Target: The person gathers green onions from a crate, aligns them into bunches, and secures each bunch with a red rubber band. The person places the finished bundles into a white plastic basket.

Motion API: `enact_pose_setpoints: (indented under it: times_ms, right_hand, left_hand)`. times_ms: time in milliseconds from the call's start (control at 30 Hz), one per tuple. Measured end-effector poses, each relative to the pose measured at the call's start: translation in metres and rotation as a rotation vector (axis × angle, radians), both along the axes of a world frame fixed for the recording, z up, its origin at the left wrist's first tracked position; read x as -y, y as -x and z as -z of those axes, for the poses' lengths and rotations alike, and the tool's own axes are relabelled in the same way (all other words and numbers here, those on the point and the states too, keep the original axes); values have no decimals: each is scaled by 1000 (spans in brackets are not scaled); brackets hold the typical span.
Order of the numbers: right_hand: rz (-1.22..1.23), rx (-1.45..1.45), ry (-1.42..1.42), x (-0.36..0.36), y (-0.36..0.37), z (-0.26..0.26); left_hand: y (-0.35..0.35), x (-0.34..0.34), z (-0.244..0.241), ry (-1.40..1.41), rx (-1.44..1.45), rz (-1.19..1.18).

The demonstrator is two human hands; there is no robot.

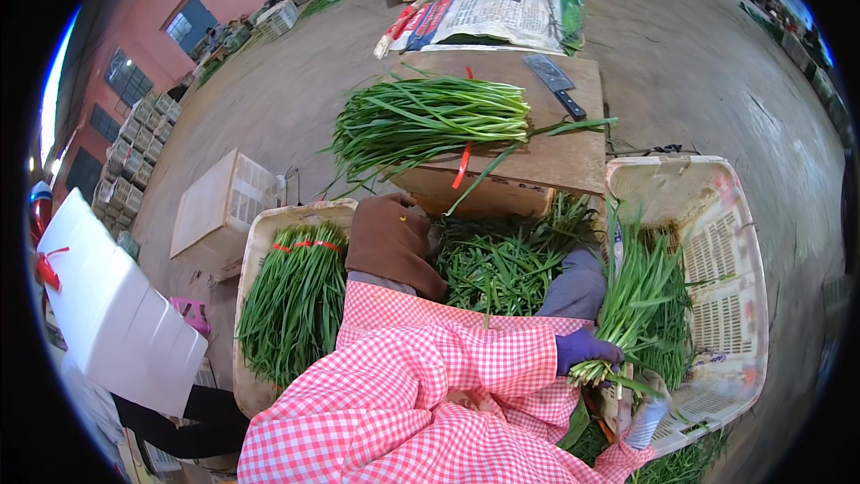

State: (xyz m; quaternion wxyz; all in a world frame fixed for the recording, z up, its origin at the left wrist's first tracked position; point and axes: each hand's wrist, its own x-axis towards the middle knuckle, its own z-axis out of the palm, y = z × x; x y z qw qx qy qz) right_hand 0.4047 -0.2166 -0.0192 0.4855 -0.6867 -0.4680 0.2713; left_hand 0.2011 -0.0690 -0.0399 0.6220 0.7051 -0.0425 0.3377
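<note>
My left hand (586,351), in a purple glove, reaches across to the right and grips a loose bunch of leafy greens (631,309), likely Chinese chives, near its pale stem ends. The leaves point away from me over the right plastic crate (729,282), where more greens lie. My right hand (653,386), in a light glove with a striped cuff, is close beside the stems; its fingers are blurred and partly hidden. Ahead, a large bundle of greens (437,111) lies on a wooden board (571,154), with a red tie (463,165) hanging beneath it.
A cleaver (556,86) rests on the board's right side. Loose trimmed leaves (497,269) lie between my knees. Red-tied bundles (295,302) fill the left crate (245,370). A white foam sheet (121,302) stands at far left. Beyond the board lies a printed sack (490,20).
</note>
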Motion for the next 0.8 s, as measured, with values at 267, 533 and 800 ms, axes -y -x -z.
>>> enact_pose_setpoints:
  times_ms: [267, 533, 800]
  right_hand:
    - [73, -303, -35, -12, 72, -9]
    - [239, -149, -14, -39, 110, 21]
    - [234, -321, 113, -48, 130, -41]
  left_hand:
    - [27, 16, -76, 1237, -622, 132]
    - [50, 38, -59, 1001, -674, 23]
    - [53, 37, -44, 917, -322, -130]
